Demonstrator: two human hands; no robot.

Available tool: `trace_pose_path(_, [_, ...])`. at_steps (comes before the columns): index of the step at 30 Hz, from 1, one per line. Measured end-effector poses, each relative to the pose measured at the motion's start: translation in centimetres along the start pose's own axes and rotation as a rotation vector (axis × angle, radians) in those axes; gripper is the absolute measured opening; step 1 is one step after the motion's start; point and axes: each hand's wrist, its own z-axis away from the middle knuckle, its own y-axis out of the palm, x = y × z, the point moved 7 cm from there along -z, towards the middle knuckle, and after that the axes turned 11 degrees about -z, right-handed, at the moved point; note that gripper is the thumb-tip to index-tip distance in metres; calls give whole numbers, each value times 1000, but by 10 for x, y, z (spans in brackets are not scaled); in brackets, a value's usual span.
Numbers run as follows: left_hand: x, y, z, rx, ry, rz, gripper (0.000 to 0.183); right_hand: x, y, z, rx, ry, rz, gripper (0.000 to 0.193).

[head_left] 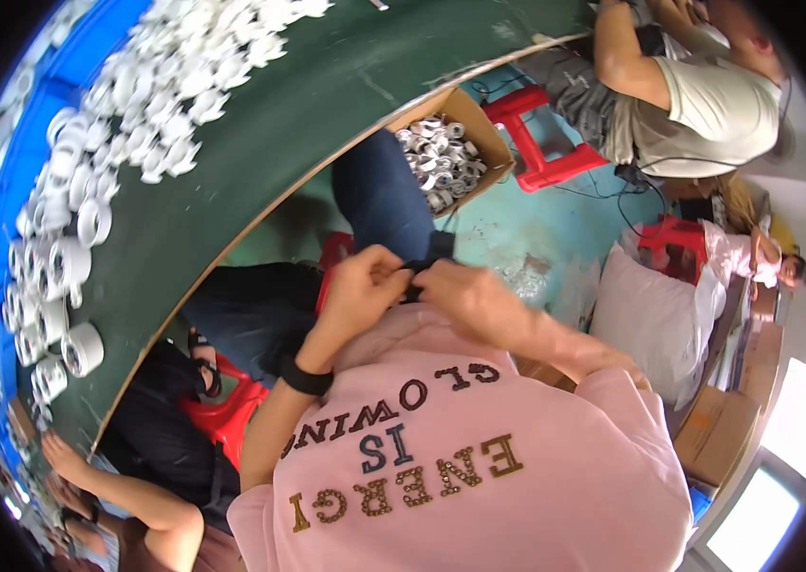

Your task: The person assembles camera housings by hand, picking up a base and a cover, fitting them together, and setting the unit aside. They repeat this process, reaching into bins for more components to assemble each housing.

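Both of my hands meet in front of my waist, at the hem of my pink shirt (479,439). My left hand (365,286), with a black band on its wrist, is closed in a pinch at the left end of a small black strap-like piece (415,276). On the other side of it, my right hand (470,296) is closed too, its fingertips curled over the black piece. The exact kind of this dark piece is hard to make out, being mostly covered by fingers. Below it are my legs in dark blue jeans (384,191).
A long green table (317,105) curves along the left, bearing heaps of white ring-shaped plastic parts (165,86) and blue bins (88,48). A cardboard box (491,143) of similar parts, red stools (541,143) and a white sack (646,315) stand around. Other people sit nearby.
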Motion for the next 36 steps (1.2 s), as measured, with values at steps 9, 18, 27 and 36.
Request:
trace_pose_path(9, [23, 28, 1, 124, -79, -67, 19, -289, -81, 26, -767, 459, -329, 17])
trace_pose_path(18, [109, 1, 68, -192, -352, -88, 24, -430, 149, 6, 164, 944, -18, 35])
trace_pose_path(27, [56, 28, 22, -21, -122, -236, 20, -407, 170, 130, -170, 963, -146, 25])
trace_pose_path(36, [61, 14, 58, -71, -54, -211, 21, -343, 151, 229, -672, 1347, -847, 19])
